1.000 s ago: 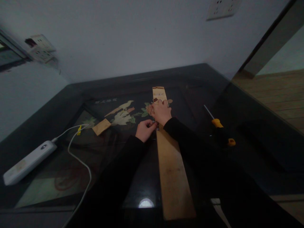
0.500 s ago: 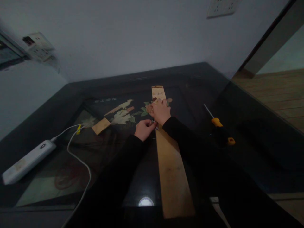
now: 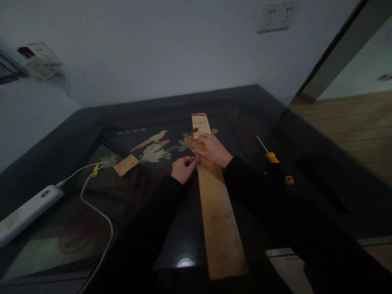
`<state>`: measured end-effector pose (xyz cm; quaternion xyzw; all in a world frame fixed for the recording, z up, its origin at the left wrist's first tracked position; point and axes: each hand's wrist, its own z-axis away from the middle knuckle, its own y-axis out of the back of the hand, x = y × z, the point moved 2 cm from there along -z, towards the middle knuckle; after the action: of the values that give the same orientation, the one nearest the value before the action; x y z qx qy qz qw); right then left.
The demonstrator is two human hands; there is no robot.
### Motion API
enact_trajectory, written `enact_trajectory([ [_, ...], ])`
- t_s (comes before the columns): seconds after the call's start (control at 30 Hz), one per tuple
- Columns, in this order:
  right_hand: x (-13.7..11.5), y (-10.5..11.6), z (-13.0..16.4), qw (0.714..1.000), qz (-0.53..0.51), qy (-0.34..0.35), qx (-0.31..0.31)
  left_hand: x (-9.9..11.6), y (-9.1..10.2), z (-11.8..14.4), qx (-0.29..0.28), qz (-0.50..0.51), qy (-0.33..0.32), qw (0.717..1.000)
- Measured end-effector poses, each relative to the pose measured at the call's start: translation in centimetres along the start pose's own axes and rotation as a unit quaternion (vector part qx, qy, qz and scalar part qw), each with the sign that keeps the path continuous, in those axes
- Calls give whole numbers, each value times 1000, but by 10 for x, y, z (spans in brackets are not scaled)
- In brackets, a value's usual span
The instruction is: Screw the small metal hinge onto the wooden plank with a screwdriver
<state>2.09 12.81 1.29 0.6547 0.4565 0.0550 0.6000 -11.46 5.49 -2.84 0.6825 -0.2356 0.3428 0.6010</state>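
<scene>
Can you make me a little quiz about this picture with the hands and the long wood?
1. True or false: the right hand lies flat on the long wooden strip.
2. What colour is the handle of the screwdriver? A yellow, B red, C blue.
3. Which side of the strip is the white power strip on?

Key
1. True. The left hand is beside the strip's edge, fingers pinched at something too small to tell.
2. A, yellow; it lies on the dark table, apart from the hands.
3. The left side, its white cable curling toward the front.
</scene>
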Motion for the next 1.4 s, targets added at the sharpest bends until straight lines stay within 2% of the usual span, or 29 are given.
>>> enact_trajectory([
  [0.1,3,-3,21,998,-31,42,-31,-3,-1,-2,3,13,1,1000],
  [0.27,1,-16,39,995,-8,77,-56,-6,0,-3,-3,32,3,999],
  [0.57,0,-16,36,995,-7,97,-26,-10,1,-4,-25,46,-3,999],
  [0.87,-1,-15,35,994,-13,100,-35,-5,4,-4,-43,111,1,993],
  [1.1,-7,-10,36,995,-5,89,-44,-1,4,-2,-19,132,-7,991],
  [1.4,-3,-7,35,994,-11,99,-36,5,7,-1,-20,158,7,987],
])
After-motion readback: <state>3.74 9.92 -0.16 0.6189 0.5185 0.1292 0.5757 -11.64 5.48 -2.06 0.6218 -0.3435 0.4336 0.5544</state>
